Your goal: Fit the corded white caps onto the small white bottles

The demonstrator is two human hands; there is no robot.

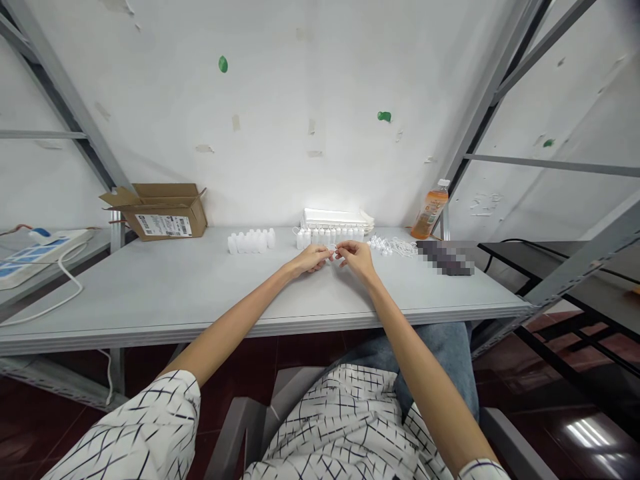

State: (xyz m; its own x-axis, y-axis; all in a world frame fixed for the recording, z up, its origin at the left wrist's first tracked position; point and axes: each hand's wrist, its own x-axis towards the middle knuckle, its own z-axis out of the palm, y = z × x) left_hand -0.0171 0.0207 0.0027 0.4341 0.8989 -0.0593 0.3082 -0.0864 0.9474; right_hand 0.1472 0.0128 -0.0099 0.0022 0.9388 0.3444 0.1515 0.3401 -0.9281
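Left grip and right grip clamped on a small white piece, just near white bottles on the counter.

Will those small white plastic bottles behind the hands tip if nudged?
The small white plastic bottles look light and probably tip easily: they stand upright on narrow bases. Packed closely in a row, one pushed bottle could knock its neighbours. Their thin-looking walls may flex when squeezed.

The tabletop is matt grey metal, the small bottles smooth white plastic, the box rough corrugated cardboard.
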